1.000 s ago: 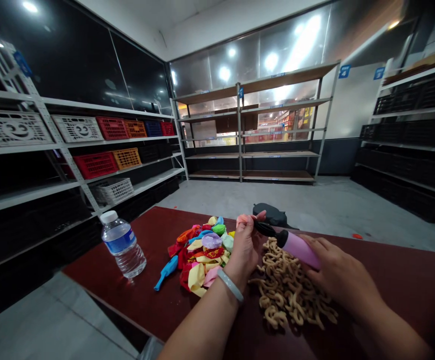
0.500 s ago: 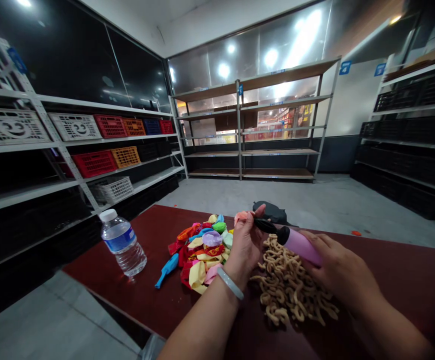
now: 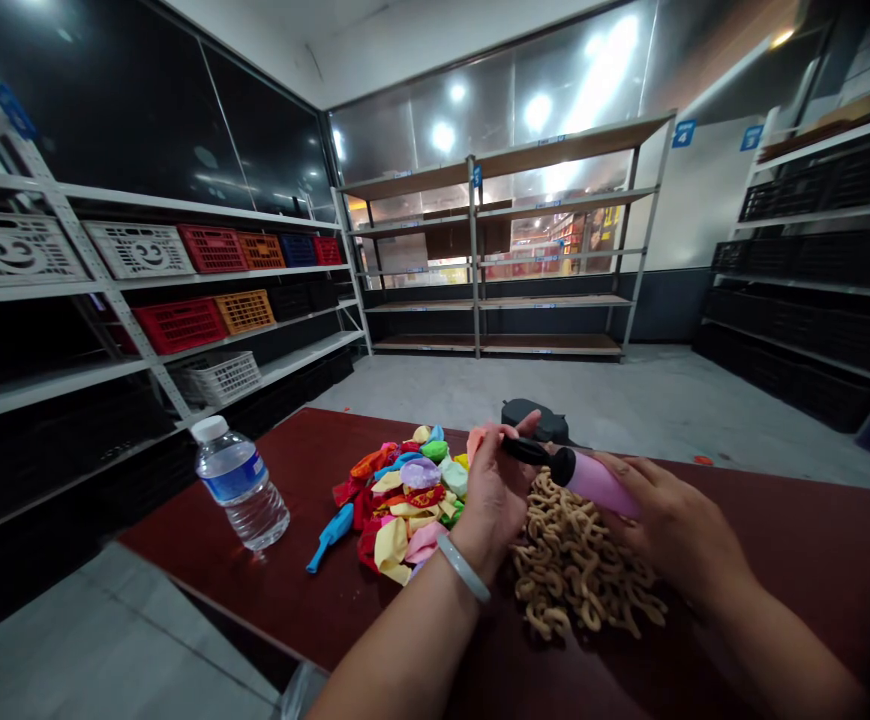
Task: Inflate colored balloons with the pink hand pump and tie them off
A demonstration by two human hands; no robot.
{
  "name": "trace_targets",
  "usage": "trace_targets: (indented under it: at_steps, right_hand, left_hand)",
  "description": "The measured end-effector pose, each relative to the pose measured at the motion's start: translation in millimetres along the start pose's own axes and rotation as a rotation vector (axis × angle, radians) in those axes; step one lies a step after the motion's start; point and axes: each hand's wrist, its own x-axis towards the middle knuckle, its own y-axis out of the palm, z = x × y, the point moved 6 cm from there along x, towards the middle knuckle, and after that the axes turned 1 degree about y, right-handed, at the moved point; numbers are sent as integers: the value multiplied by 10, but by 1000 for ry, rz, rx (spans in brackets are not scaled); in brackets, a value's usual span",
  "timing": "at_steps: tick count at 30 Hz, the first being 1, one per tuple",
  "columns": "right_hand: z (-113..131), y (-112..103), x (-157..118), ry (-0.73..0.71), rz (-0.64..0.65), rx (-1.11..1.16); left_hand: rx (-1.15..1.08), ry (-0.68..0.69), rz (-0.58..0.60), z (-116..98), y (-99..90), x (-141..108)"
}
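Note:
My right hand (image 3: 664,520) is wrapped round the pink barrel of a balloon hand pump (image 3: 601,484), whose black nozzle points left. At the nozzle's tip my left hand (image 3: 501,490) pinches an orange-pink balloon (image 3: 474,440); the balloon is mostly hidden by the fingers, and it looks limp. A pile of uninflated balloons (image 3: 405,500) in many colours lies left of my left hand. Below the pump is a heap of tan, curly, rope-like pieces (image 3: 581,570) whose kind I cannot tell. A single blue balloon (image 3: 330,537) sticks out at the pile's left.
A water bottle (image 3: 240,485) stands on the left of the dark red table (image 3: 765,590). Past the far edge sits a dark grey object (image 3: 536,418). Shelves with coloured crates (image 3: 182,322) line the left, and a rack (image 3: 475,320) stands at the back.
The view has shifted slightly. Both hands keep hold of the balloon and pump, and the left fingers have moved a little around the nozzle tip.

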Motion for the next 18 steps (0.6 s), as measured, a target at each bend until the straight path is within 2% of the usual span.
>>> trace_targets:
  at_steps: [6, 13, 18]
  right_hand:
    - [83, 46, -27, -41, -2, -2]
    - [192, 58, -45, -41, 37, -2]
    - [223, 103, -61, -47, 46, -16]
  left_hand:
    - [-49, 68, -77, -126, -65, 35]
    - [-39, 105, -196, -73, -117, 13]
    - [-99, 146, -184, -87, -77, 17]
